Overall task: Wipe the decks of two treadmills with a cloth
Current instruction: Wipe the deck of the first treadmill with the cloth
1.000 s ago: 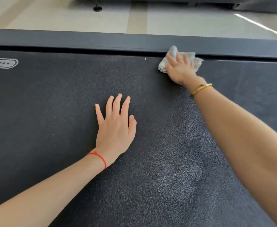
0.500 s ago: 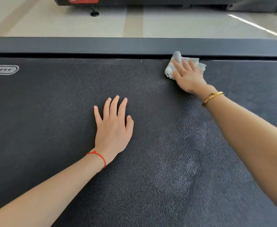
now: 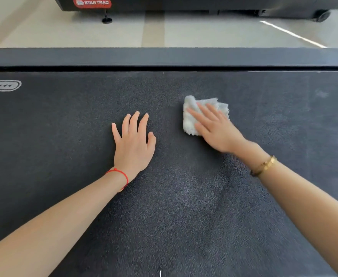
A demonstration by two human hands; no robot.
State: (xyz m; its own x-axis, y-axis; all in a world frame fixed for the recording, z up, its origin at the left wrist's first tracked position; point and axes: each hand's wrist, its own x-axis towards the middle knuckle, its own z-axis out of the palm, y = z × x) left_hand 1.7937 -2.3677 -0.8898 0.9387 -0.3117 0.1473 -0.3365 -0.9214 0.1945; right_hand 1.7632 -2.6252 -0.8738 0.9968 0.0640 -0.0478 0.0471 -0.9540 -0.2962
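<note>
A dark textured treadmill deck point(image 3: 64, 136) fills most of the view. My right hand point(image 3: 214, 128) presses flat on a crumpled white cloth point(image 3: 190, 120) lying on the deck a little right of the middle; its fingers are spread over the cloth. My left hand point(image 3: 133, 144) lies palm down on the bare deck just left of the cloth, fingers apart, with nothing in it. A red string circles the left wrist and a gold bangle the right.
The deck's dark side rail point(image 3: 164, 56) runs across the far edge. Beyond it lies pale floor point(image 3: 44, 31) and the base of a second treadmill point(image 3: 184, 4) with a red STAR TRAC badge. A grey logo mark point(image 3: 4, 85) sits at the deck's left.
My right hand has dragged the cloth from the far rail back toward me and a little left. The left hand stays planted on the deck.
</note>
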